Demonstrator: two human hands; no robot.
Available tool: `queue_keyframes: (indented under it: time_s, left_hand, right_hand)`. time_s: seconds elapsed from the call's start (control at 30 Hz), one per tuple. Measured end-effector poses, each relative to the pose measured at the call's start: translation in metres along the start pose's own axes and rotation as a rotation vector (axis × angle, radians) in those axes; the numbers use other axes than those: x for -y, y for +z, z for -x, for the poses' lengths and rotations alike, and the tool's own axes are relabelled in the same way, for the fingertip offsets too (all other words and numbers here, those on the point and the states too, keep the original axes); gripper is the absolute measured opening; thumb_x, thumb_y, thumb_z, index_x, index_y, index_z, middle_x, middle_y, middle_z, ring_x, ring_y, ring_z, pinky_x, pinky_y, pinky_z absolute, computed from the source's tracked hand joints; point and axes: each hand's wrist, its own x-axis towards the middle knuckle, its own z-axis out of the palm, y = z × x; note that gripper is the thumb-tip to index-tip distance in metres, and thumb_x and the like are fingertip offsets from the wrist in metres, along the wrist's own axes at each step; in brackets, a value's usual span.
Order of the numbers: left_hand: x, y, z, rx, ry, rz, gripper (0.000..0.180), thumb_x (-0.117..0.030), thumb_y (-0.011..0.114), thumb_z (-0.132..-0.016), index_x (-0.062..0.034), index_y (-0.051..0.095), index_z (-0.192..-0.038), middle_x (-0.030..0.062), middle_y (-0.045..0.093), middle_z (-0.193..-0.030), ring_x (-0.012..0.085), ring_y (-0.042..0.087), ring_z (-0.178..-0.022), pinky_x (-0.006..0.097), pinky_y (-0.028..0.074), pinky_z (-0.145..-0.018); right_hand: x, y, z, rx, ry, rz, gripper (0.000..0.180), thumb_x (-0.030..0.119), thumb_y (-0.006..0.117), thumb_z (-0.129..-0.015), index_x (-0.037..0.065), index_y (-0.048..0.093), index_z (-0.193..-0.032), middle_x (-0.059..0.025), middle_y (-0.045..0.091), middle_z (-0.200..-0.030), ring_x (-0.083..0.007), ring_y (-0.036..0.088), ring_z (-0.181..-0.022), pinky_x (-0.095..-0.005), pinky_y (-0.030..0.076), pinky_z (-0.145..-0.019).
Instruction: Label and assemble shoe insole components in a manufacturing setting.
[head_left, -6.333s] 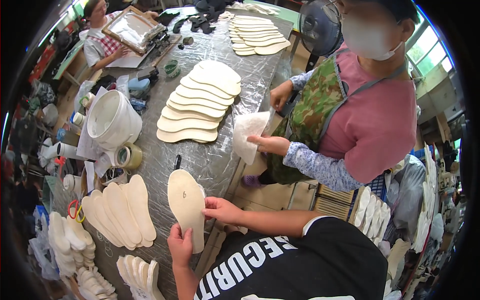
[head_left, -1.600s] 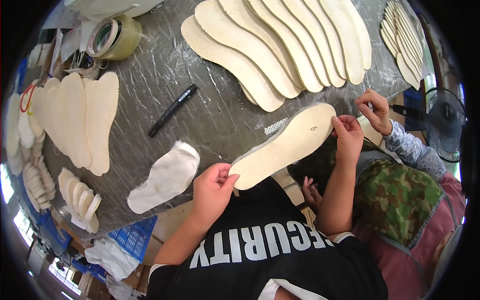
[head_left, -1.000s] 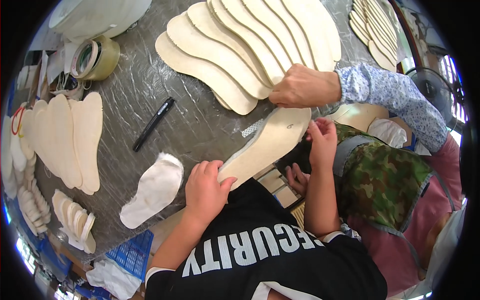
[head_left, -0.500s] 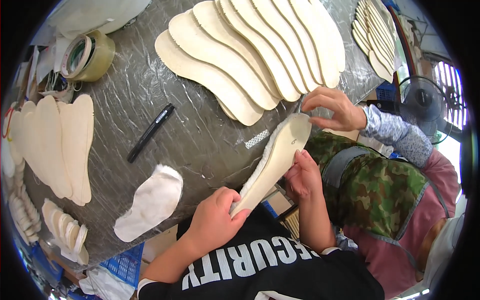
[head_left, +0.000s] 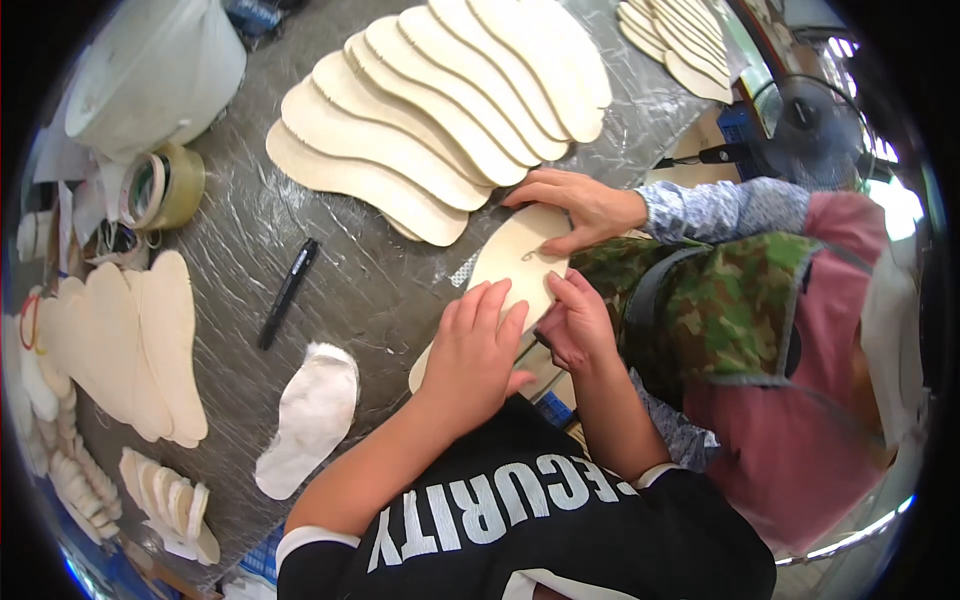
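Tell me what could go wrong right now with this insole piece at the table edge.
1. The flat beige insole-shaped board overhangs the edge of the grey plastic-covered table; if the left hand lifts, it may tip off.
2. A co-worker's hand presses the same board while the right hand pinches its edge, so opposing pulls could bend it.
3. Pushing it forward could disturb the fanned row of beige insole boards just beyond.

Matt pale board insole (head_left: 515, 262), crinkled glossy plastic-wrapped table (head_left: 350, 270)
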Motion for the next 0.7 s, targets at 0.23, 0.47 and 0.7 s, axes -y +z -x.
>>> queue_keyframes:
  time_s: [0.23,0.47,0.7]
  left_hand:
    - [0.009,0.022,-0.017,-0.064,-0.032,0.011,0.050,-0.005,0.070,-0.062,-0.0020,0.046,-0.106,0.0185,0.048,-0.112,0.0363,0.046,-0.104,0.042,0.037,-0.090]
    - [0.014,0.015,-0.024,-0.040,-0.061,0.072,0.035,0.001,0.057,-0.069,0.0004,0.048,-0.104,0.0192,0.054,-0.104,0.0368,0.051,-0.100,0.040,0.041,-0.087]
    - [0.005,0.028,-0.019,-0.033,0.166,-0.149,0.032,-0.006,0.065,-0.072,-0.0012,0.052,-0.101,0.0172,0.055,-0.104,0.0337,0.051,-0.096,0.041,0.039,-0.086]
  right_hand:
    - [0.014,0.006,0.007,0.060,0.023,-0.205,0.041,0.039,0.030,-0.096,0.004,0.047,-0.109,-0.0153,0.051,-0.111,-0.0277,0.051,-0.099,-0.0490,0.043,-0.083]
    - [0.004,0.005,-0.002,0.184,0.049,-0.317,0.032,0.035,0.035,-0.096,0.006,0.044,-0.104,-0.0159,0.053,-0.101,-0.0291,0.054,-0.091,-0.0505,0.046,-0.079]
    - [-0.011,-0.007,-0.020,-0.038,-0.151,0.093,0.033,0.028,0.055,-0.088,0.004,0.046,-0.108,-0.0113,0.055,-0.100,-0.0214,0.057,-0.086,-0.0388,0.048,-0.075]
